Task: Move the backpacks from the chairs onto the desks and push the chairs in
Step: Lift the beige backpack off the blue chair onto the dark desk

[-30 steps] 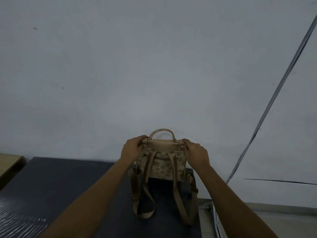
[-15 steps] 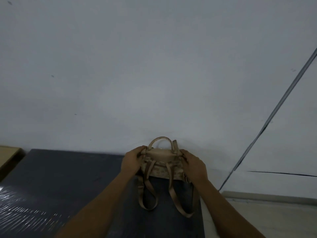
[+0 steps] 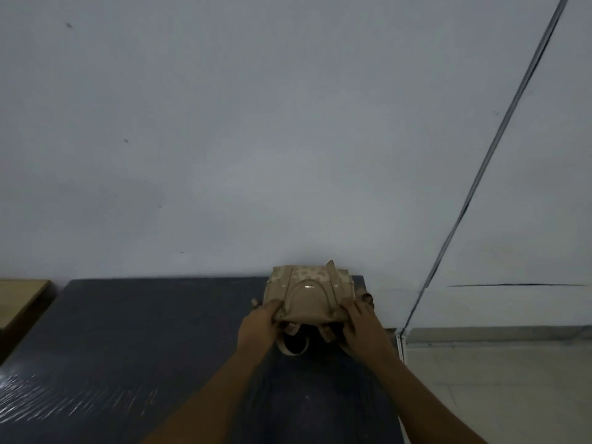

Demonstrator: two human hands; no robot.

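Observation:
A small tan backpack (image 3: 309, 293) with a spotted pattern rests on the far right corner of the dark desk (image 3: 144, 331), close to the wall. Its top flap faces me and its straps curl out underneath toward me. My left hand (image 3: 258, 325) grips the bag's left side. My right hand (image 3: 362, 325) grips its right side. No chair is in view.
A pale grey wall (image 3: 256, 139) rises right behind the desk. A light wooden desk corner (image 3: 19, 299) shows at the far left. To the right of the desk lie a pale floor (image 3: 496, 389) and a wall corner with a dark seam.
The backpack went from held upright above the desk to lowered and set down near the wall, tipping so its top faces me. Both hands stayed on its sides.

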